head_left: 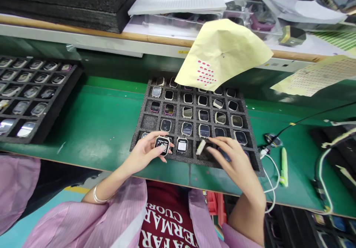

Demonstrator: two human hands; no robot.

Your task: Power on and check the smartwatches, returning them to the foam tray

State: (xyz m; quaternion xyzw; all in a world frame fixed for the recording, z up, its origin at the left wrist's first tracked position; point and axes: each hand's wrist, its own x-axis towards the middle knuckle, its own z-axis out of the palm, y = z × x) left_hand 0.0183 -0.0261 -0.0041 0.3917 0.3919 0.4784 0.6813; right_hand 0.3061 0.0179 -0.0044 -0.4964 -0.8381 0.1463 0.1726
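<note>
My left hand (147, 149) grips a smartwatch case (162, 146) with no strap; its dark screen is lit with text. The thumb lies across its lower edge, over the front left part of a black foam tray (150, 123). My right hand (232, 155) reaches over the tray's front edge with fingers stretched and slightly apart. Just left of its fingertips, a watch case (200, 147) stands tilted on its side in a compartment. Whether the fingertips touch it is hard to tell. Between the hands, another watch (182, 144) shows a lit white screen.
A second foam tray of watches (41, 92) stands at left. Yellow sheets with stickers (222, 55) hang from the shelf over the tray's back. At right lie a green pen-like tool (283, 166), white cables (274, 177) and a round dark object (273, 139).
</note>
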